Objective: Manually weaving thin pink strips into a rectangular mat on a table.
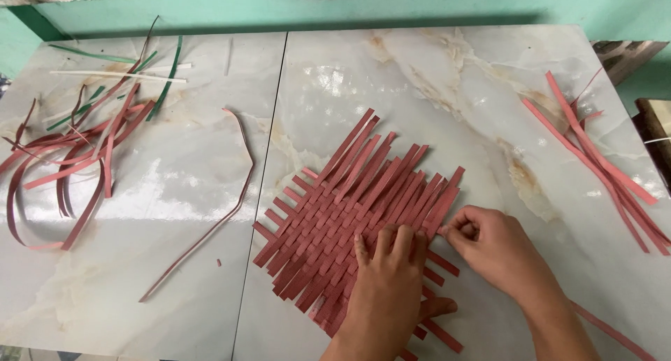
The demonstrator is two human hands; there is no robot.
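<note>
A flat mat woven from red strips (pixel 349 207) lies on the marble floor tiles, its loose ends fanning out toward the far side. My left hand (pixel 388 277) presses flat on the near part of the weave, fingers spread. At the mat's right edge, my right hand (pixel 489 246) pinches the end of one red strip.
A tangle of loose red, green and white strips (pixel 84 137) lies at the far left. One long curved red strip (pixel 224 207) rests left of the mat. More red strips (pixel 601 169) lie at the right. A green wall base (pixel 335 11) borders the far side.
</note>
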